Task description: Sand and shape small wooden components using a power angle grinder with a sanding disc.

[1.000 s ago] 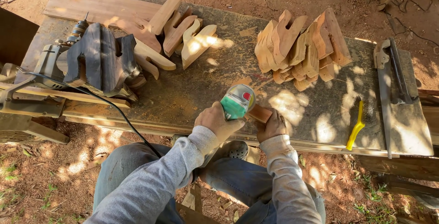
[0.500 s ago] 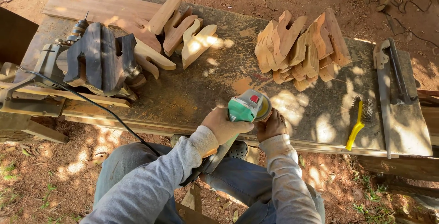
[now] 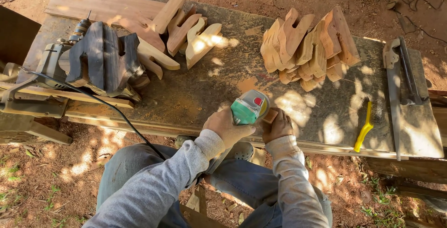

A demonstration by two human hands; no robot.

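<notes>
The long wooden worktop (image 3: 195, 93), dusty with sawdust and patched with sun and shade, stands on red dirt and carries everything. At its left end lies one grey power tool (image 3: 51, 65) with a black cord (image 3: 116, 116) trailing off the near edge, and dark wooden cutouts (image 3: 104, 60) lean on it. Two heaps of pale shaped wood pieces lie farther back: a loose heap (image 3: 186, 34) left of centre and a tight stack (image 3: 307, 46) to the right; single pieces overlap too much to count. At the right end lie one long metal clamp (image 3: 400, 74) and one yellow-handled wire brush (image 3: 368, 123). At the near edge, the left hand (image 3: 226, 125) has its grip wrapped around a green-bodied power sander (image 3: 250, 107) with a pale top, while the right hand (image 3: 279, 126) pinches a small reddish wood piece (image 3: 270, 115) just beside it; the sander partly hides that piece.
</notes>
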